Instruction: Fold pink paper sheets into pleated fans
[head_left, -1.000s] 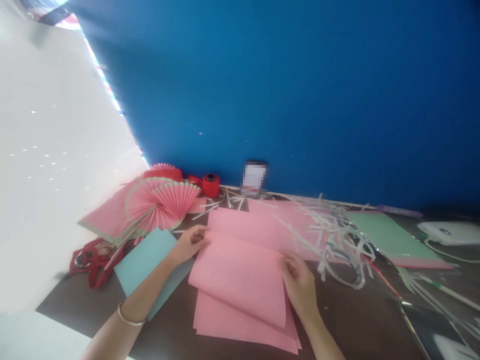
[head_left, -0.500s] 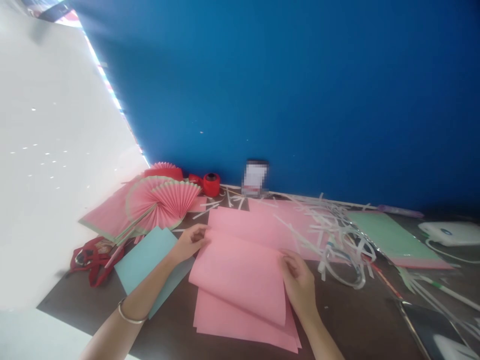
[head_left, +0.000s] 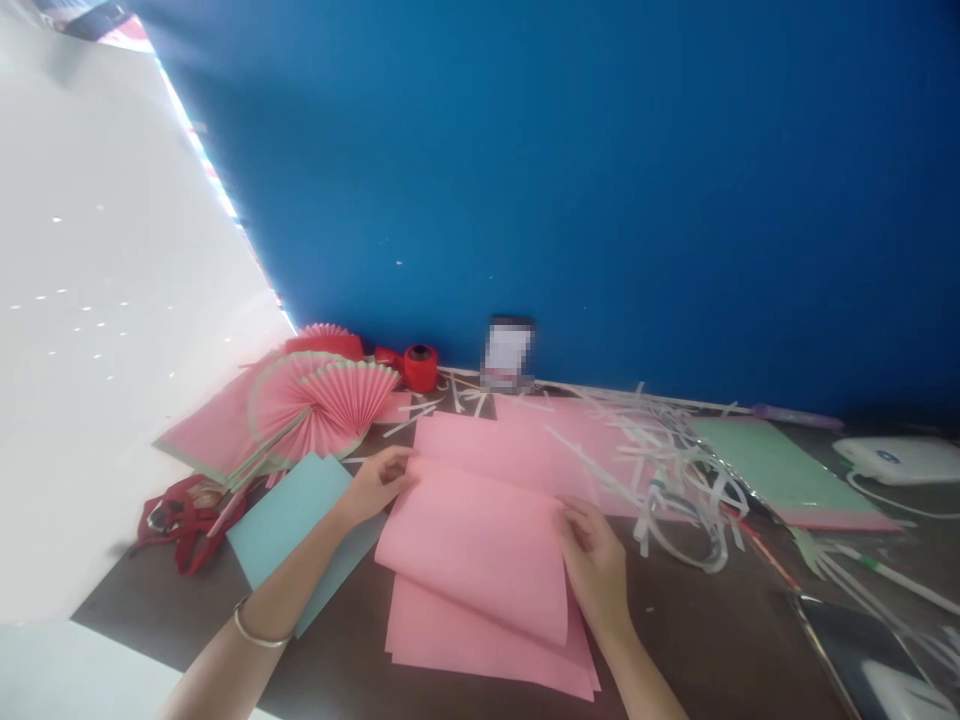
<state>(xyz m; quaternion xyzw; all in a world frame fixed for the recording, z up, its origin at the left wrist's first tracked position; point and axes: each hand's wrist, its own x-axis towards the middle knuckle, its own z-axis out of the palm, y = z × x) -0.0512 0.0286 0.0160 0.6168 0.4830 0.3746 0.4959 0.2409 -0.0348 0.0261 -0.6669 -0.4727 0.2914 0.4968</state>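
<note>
A pink sheet (head_left: 480, 545) is bent over near its top, its lower edge curling up above more pink sheets (head_left: 487, 640) on the dark table. My left hand (head_left: 381, 484) pinches the sheet's upper left corner, and a bangle circles that wrist. At the upper right corner, my right hand (head_left: 594, 560) has its fingers closed on the same sheet. Light blue paper (head_left: 289, 510) lies beneath my left forearm. Behind and to the right, another pink sheet (head_left: 555, 430) lies partly under white paper strips (head_left: 652, 450).
Pleated pink fans (head_left: 322, 400) lie at the left, above a red strap (head_left: 191, 525). A red tape roll (head_left: 421, 369) stands by the blue wall (head_left: 525, 180). Green paper in plastic (head_left: 787, 470), a white device (head_left: 907, 459) and a dark phone (head_left: 862, 650) are at the right.
The view has shifted very slightly. Both hands hold the pink sheet in almost the same pose as before.
</note>
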